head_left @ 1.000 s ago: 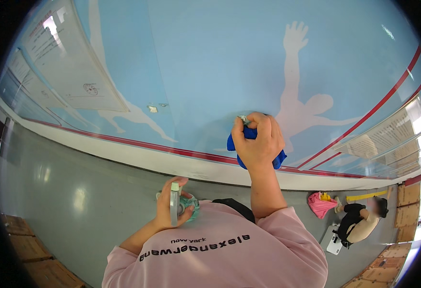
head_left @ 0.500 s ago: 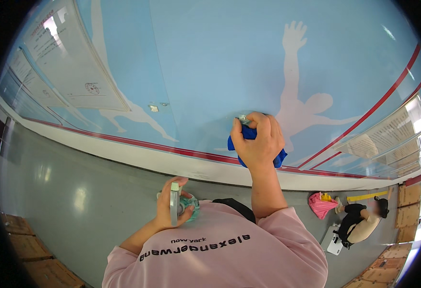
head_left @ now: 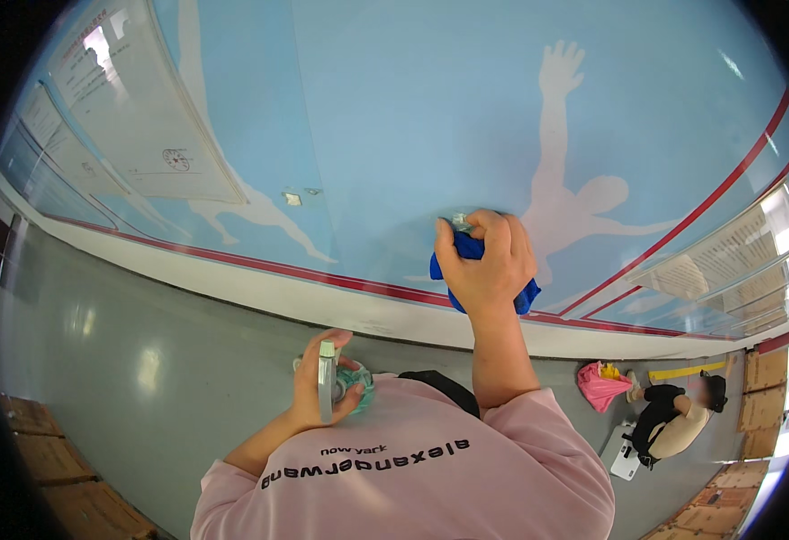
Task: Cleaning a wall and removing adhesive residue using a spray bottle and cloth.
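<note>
My right hand [head_left: 491, 265] is closed on a bunched blue cloth [head_left: 460, 247] against the light-blue wall panel [head_left: 394, 108]. Its thumb and index finger are at a small pale, shiny patch [head_left: 459, 219] on the panel; whether they pinch it I cannot tell. Low in front of my body, my left hand [head_left: 311, 382] is wrapped round a spray bottle [head_left: 327, 382] with a grey head and a see-through green body. Fingers hide part of the bottle.
Another pale patch [head_left: 293, 199] is on the panel to the left. Framed sheets [head_left: 147, 117] hang at far left. On the grey floor [head_left: 142, 360], right, a person [head_left: 682, 418] sits near a pink bag [head_left: 603, 387]. Cardboard boxes [head_left: 52, 457] are stacked lower left.
The wall has shifted slightly to the right in view. My right hand has moved a few pixels right with the blue cloth; my left hand holds the bottle as before.
</note>
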